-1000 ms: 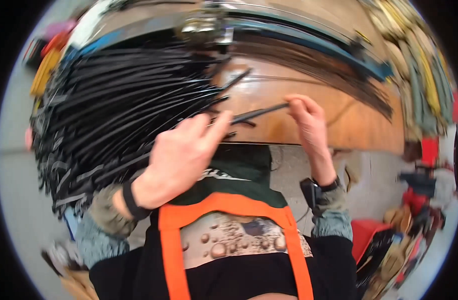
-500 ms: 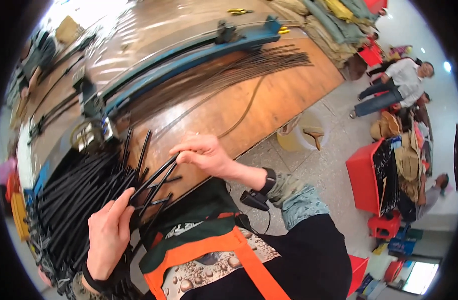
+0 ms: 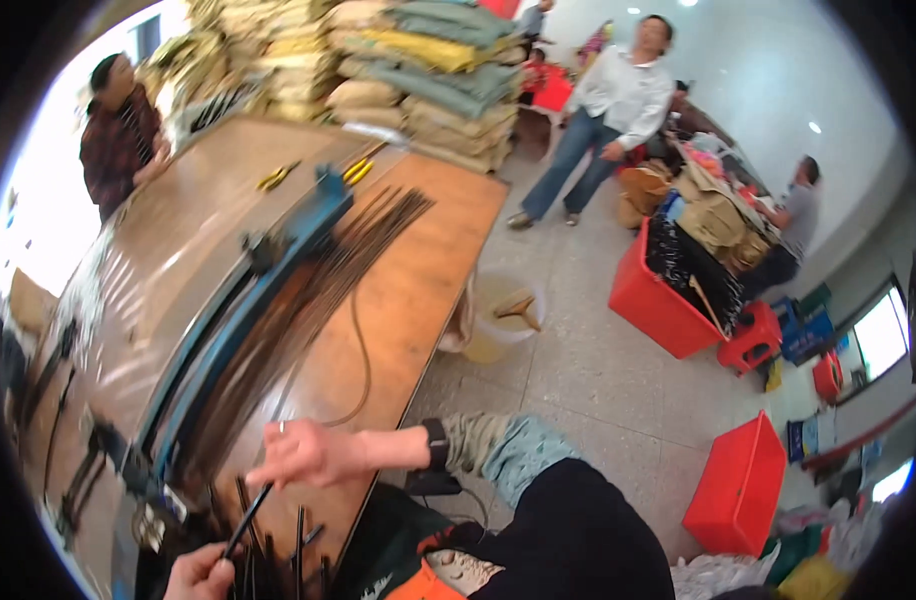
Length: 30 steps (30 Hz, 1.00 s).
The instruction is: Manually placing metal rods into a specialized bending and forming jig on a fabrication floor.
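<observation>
A thin black tube [image 3: 246, 522] slants between my two hands near the lower left. My left hand [image 3: 200, 574], partly cut off by the lower edge, grips its lower end. At the upper end are the closed fingers of my right hand [image 3: 303, 455], slightly blurred. More black tubes [image 3: 300, 555] lie under and beside the held one at the table's near edge. Just beyond my hands, a long blue metal rail fixture [image 3: 233, 340] runs away across the wooden table [image 3: 403, 270]. Thin dark rods [image 3: 353, 260] are bunched along its right side.
Yellow-handled pliers [image 3: 276, 177] lie near the table's far end. Stacked sacks [image 3: 458, 75] stand behind it. Right of the table are a pale bucket [image 3: 498, 350] with a brush and red bins [image 3: 733, 490]. One person [image 3: 618, 105] stands beyond, another [image 3: 123, 140] at the far left.
The view has swung up and to the right, so most of the black tube pile has left it. Both hands now appear lower and further left, with a tube still between them.
</observation>
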Motion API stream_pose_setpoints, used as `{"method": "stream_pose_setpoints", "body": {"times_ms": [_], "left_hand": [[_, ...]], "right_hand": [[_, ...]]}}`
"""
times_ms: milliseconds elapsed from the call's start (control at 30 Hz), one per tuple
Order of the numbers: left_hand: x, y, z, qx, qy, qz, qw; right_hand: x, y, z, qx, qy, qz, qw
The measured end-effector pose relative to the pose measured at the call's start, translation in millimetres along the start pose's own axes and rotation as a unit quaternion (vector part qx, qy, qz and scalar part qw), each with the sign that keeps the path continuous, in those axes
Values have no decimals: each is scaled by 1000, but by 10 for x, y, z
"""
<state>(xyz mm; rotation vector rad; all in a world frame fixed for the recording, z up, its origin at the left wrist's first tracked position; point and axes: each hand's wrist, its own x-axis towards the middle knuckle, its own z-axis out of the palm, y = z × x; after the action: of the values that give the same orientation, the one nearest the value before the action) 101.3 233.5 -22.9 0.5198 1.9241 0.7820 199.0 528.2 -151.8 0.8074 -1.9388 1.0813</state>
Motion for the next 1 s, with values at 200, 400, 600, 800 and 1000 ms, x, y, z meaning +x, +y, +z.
{"method": "stream_pose_setpoints", "body": {"times_ms": [200,400,600,800,1000], "left_hand": [[380,431,28,342,154,306,875],[887,626,-468,470,329,294,764],[1140,660,-588,495,295,353,737],[1167,451,-724,505,279,315,753],[981,361,-756,482,290,309,767]], "right_hand": [[270,103,-40,-175,-97,22,979],[54,1051,-499,-217,61,302,926],[125,1445,-743,-244,-40,228,942],[338,1368,-446,-221,-13,120,968],[345,1365,-162,-319,52,156,933]]}}
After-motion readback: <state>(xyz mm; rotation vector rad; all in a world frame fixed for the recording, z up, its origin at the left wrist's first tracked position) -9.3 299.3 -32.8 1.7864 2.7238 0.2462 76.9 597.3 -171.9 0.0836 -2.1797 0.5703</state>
